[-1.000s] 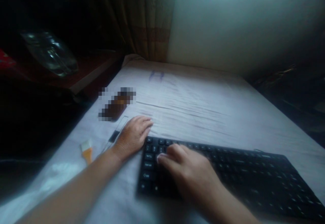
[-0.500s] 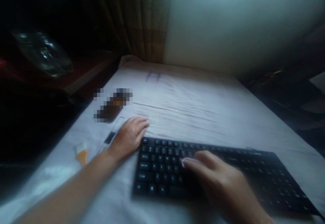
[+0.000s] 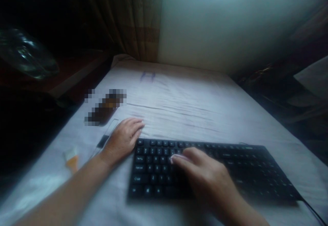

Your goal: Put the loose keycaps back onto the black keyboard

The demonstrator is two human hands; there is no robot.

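Observation:
A black keyboard (image 3: 161, 168) lies on a pale, wrinkled sheet (image 3: 179, 113). At its upper left corner rests my left hand (image 3: 125, 133), palm down with the fingers stretched out and the thumb side close to the keyboard's edge. My right hand (image 3: 205, 171) is over the middle-left keys, its fingers pressed together. Something small and whitish shows at its fingertips, too blurred to make out. This hand and its forearm hide part of the keys.
Left of my left hand lie a dark clip-like object (image 3: 103, 141) and a brush (image 3: 72, 163) with an orange handle. Beyond them is a pixelated dark object (image 3: 106, 108). A clear, shiny item (image 3: 28, 53) stands on a reddish surface at the left. A cable (image 3: 314, 209) runs off the right corner.
The view has turned slightly right, so everything appears further left. My right hand has shifted a little left over the keys. My left hand stays by the keyboard's corner.

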